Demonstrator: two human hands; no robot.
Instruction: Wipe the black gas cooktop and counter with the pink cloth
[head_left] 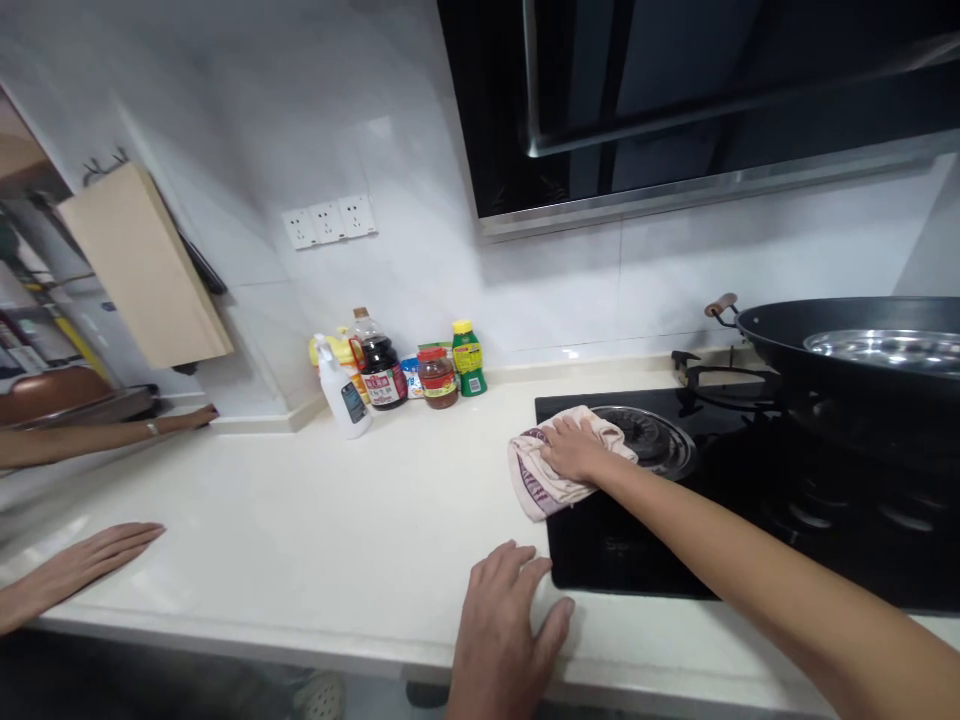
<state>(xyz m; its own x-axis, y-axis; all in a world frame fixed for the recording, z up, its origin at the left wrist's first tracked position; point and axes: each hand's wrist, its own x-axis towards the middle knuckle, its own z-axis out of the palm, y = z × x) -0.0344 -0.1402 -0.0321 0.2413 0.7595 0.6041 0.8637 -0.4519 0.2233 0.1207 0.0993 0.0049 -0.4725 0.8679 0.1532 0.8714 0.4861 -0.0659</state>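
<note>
My right hand point(576, 450) presses down on a white cloth point(534, 480) with a dark purple pattern, its fingers bunched into the fabric. The cloth lies over the left edge of the black glass stove point(622, 545), partly covering a round burner point(660, 445) and partly on the pale countertop point(360, 520). My left hand point(504, 625) rests at the counter's front, near the stove's front left corner, fingers apart and holding nothing.
A wok point(772, 335) with a shiny metal piece inside stands right. By the wall are a spray bottle point(343, 395), dark sauce bottle point(382, 370), red-lidded jar point(437, 380) and green bottle point(467, 360). Another person's hands point(97, 560) rest left. A range hood point(675, 100) hangs above.
</note>
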